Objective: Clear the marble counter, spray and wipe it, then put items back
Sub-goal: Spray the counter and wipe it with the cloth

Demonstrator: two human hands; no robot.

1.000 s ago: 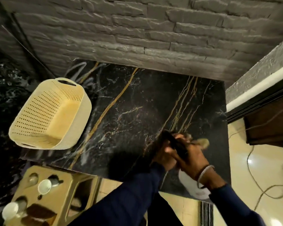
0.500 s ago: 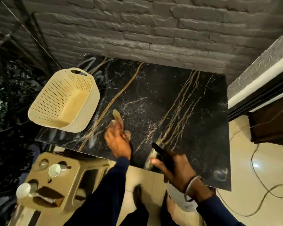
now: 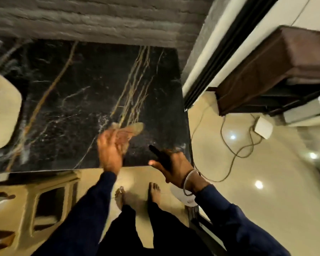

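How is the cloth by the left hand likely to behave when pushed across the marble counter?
Probably floppy: the cloth looks crumpled and shapeless by the left hand. Likely light, as it looks thin. It should slide easily, since the marble counter looks glossy.

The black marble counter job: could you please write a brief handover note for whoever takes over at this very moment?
Left hand: on the beige cloth near the front of the black gold-veined marble counter; blur hides its grip.
Right hand: grips the white spray bottle with black trigger head at the counter's front right corner.
Cream perforated plastic basket: at the counter's left end.
Done: counter mostly cleared, wiping under way.
Left: finish wiping, set down bottle and cloth, return the items; blurred things sit on the beige stool below left.
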